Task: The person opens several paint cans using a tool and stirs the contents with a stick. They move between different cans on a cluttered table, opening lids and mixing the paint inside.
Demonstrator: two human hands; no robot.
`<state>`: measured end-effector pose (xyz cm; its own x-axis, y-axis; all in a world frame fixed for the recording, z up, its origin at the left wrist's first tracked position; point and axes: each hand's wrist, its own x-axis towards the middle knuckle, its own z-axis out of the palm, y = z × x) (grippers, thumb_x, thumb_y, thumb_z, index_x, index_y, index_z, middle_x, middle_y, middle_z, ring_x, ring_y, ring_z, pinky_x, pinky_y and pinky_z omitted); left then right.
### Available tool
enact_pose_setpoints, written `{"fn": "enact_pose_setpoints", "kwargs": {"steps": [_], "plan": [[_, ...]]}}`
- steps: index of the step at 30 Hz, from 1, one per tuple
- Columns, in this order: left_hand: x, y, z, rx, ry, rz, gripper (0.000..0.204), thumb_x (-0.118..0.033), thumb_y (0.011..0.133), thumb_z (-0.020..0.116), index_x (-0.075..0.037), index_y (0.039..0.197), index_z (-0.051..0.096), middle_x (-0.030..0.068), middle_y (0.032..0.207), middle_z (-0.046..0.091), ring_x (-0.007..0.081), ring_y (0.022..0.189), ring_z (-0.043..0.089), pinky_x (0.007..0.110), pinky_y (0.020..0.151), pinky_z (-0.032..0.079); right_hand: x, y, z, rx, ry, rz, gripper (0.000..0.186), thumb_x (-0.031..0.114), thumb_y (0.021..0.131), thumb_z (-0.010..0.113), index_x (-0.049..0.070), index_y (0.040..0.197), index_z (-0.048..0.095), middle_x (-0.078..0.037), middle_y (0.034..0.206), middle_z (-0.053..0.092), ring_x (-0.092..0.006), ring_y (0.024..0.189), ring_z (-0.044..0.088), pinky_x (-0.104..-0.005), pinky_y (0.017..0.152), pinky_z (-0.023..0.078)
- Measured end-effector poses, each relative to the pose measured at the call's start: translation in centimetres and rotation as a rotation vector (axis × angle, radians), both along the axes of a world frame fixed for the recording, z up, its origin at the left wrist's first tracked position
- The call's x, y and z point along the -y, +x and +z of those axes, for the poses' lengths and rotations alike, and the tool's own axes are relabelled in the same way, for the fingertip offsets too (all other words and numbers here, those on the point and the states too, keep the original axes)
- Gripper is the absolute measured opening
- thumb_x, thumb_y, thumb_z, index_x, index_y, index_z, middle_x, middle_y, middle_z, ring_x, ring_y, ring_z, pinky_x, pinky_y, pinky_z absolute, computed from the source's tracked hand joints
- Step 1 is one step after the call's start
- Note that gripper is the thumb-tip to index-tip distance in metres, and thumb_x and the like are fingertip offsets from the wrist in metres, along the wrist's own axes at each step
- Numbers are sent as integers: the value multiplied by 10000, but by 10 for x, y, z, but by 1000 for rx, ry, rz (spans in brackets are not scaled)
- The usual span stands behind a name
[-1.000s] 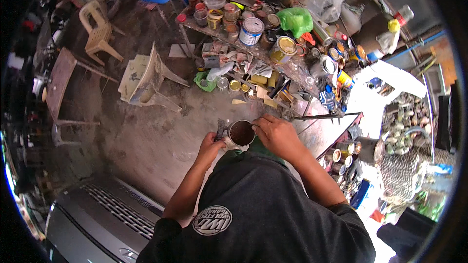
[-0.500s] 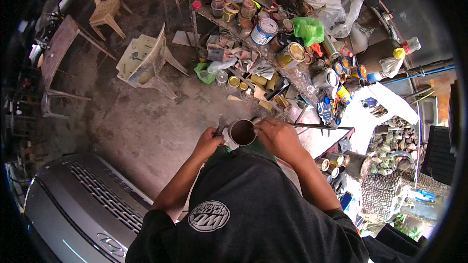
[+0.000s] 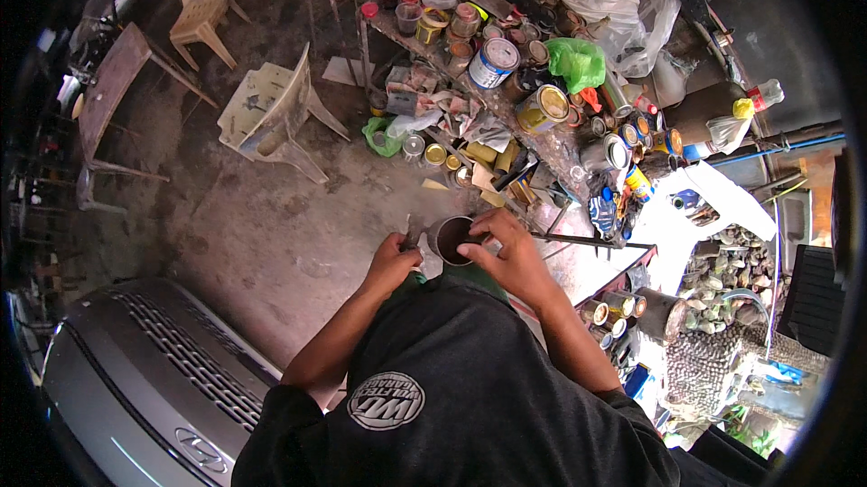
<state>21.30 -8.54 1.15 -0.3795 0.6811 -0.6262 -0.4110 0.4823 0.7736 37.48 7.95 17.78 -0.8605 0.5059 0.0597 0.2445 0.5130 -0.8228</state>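
In front of my body is a round metal can (image 3: 437, 246) with its mouth up and a dark brown inside. Its wall tilts a little. My right hand (image 3: 508, 248) is closed at the right side of its rim, thumb over the mouth and fingers bent at the edge. Whether a small tool is also in these fingers is hard to see. On the left, my left hand (image 3: 394, 263) is closed around a flat greyish piece (image 3: 413, 232), like a scraper, standing up close to the can. Most of that piece is hidden by the fingers.
Ahead to the right, a cluttered workbench (image 3: 578, 182) carries several paint cans (image 3: 494, 60) and a green plastic bag (image 3: 576, 64). Plastic chairs (image 3: 271, 117) stand ahead left. A grey car part with a grille (image 3: 172, 369) lies at lower left. More cans (image 3: 619, 304) sit beside my right arm.
The can has shifted slightly right and tilted. My right hand has turned, its thumb now spread over the can's mouth. My left hand has barely moved.
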Motion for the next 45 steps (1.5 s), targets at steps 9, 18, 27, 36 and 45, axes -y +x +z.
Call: {"fn": "enact_pose_setpoints", "kwargs": {"steps": [9,18,27,36,45], "plan": [[-24,7,0,-110,-5,17,348,-118,810,717,35,1103,608,96,925,670,190,842,639,329,775,505,2,2,-23,-80,-203,-309,229,41,918,682,28,1140,623,-139,1076,678,-289,924,653,-372,838,532],[-34,12,0,-103,16,-31,297,-65,848,701,16,1109,584,85,993,662,182,884,645,320,833,508,-20,10,-11,13,-98,-360,240,46,913,693,16,1148,660,-145,1057,698,-288,927,673,-369,811,539],[-39,5,-1,8,17,-22,272,-108,874,720,13,1091,608,74,991,665,165,926,634,312,845,497,-28,23,25,84,209,64,172,90,916,727,11,1070,727,-166,1044,722,-351,974,695,-437,858,557],[-35,4,1,46,45,-11,309,-58,816,714,10,1105,630,83,1006,683,188,944,652,321,882,506,-32,28,16,12,304,63,155,96,895,737,22,1031,740,-150,998,727,-347,954,698,-449,880,564],[-34,4,5,60,24,-52,322,-50,795,718,9,1102,638,77,1019,687,177,960,637,307,895,487,-36,33,19,7,304,93,141,107,888,740,28,1004,738,-143,986,725,-350,934,700,-438,858,565]]}}
